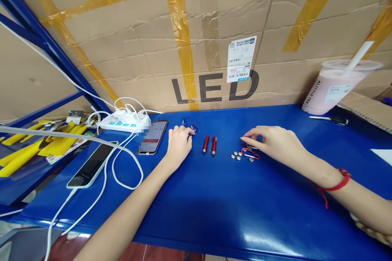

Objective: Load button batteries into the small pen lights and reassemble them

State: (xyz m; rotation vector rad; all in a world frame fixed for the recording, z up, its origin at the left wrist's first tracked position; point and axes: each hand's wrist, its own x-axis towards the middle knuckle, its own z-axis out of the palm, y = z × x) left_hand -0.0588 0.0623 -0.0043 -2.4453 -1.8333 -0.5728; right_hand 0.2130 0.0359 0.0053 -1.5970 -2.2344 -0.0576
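Observation:
Two small red metal cylinders (214, 146), like mini flashlight bodies, stand side by side on the blue tabletop (196, 200) between my hands. My left hand (179, 144) is left of them with curled fingers; a red carabiner clip (193, 128) shows at its fingertips and a blue clip (184, 122) just beyond. What lies under those fingers is hidden. My right hand (274, 140) hovers with thumb and index finger stretched out, their tips slightly apart. Below it lies another red carabiner clip (251, 154), with a dark piece partly hidden by the hand. Several silver button cells (237, 156) are scattered beside this clip.
At left lie a phone (153, 136), a second phone (92, 165) on a charging cable, and a white power strip (125, 121). A pink drink cup (333, 87) and a key (329, 119) are at right. A large cardboard box (137, 49) walls off the back.

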